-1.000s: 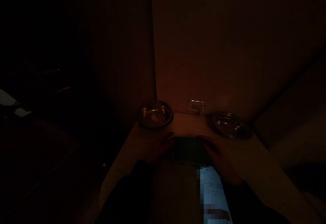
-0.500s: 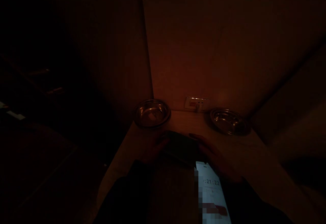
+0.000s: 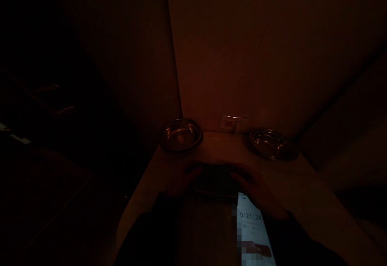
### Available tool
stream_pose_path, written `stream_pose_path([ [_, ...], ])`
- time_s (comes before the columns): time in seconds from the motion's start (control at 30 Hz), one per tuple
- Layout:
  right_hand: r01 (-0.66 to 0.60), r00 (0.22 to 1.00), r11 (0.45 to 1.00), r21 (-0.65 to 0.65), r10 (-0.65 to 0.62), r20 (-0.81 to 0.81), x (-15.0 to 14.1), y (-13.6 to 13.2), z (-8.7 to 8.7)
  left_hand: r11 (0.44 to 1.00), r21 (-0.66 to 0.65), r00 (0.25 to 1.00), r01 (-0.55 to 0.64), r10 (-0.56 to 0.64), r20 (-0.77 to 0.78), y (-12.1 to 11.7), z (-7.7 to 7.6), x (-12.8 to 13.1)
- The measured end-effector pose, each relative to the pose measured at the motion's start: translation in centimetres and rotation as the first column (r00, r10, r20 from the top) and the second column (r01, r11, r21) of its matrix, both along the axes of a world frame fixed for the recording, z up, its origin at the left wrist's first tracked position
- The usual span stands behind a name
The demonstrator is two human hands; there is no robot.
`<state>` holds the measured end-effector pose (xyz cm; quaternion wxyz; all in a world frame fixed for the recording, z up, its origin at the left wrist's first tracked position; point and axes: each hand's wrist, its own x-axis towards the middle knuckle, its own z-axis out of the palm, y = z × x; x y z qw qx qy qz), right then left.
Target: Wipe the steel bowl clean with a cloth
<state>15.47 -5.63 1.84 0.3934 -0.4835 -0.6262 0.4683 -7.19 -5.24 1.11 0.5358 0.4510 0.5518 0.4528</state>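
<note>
The scene is very dark. Between my two hands is a dark, flat, rectangular object; its exact kind cannot be made out. My left hand grips its left end, thumb on top. At the right end my right hand closes on it, its thumb also lying over the top. The fingers beneath are hidden in shadow. Just below the right hand, a lit phone shows a running timer, partly masked by pixel blocks on its left side.
A round metal bowl stands at the table's back left corner, with something small and pale inside. Another shiny metal dish sits at the back right. A wall socket with a plug is behind the wooden table. Walls rise at the back and right.
The dark object has turned from slanting to nearly level. My right hand has shifted from stretched fingers along its edge to a grip with the thumb on top. The timer digits have advanced.
</note>
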Motion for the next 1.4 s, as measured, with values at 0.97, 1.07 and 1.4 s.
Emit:
stream_pose_path([
  [0.97,-0.608,0.761,0.790,0.082,0.551,0.342,-2.4,-1.4,3.8,0.839,-0.079,0.835,0.538,-0.544,-0.083,-5.3,1.3,-3.5],
  [1.07,-0.659,0.700,0.750,0.053,0.587,0.406,-3.1,-1.4,4.6,0.785,-0.120,0.757,0.608,-0.618,-0.212,-5.6,2.4,-3.5],
  [1.4,-0.677,0.553,0.735,-0.047,0.549,0.626,-3.6,-1.1,4.5,0.963,0.173,0.855,-0.205,0.262,-0.447,0.0,4.2,-5.2],
])
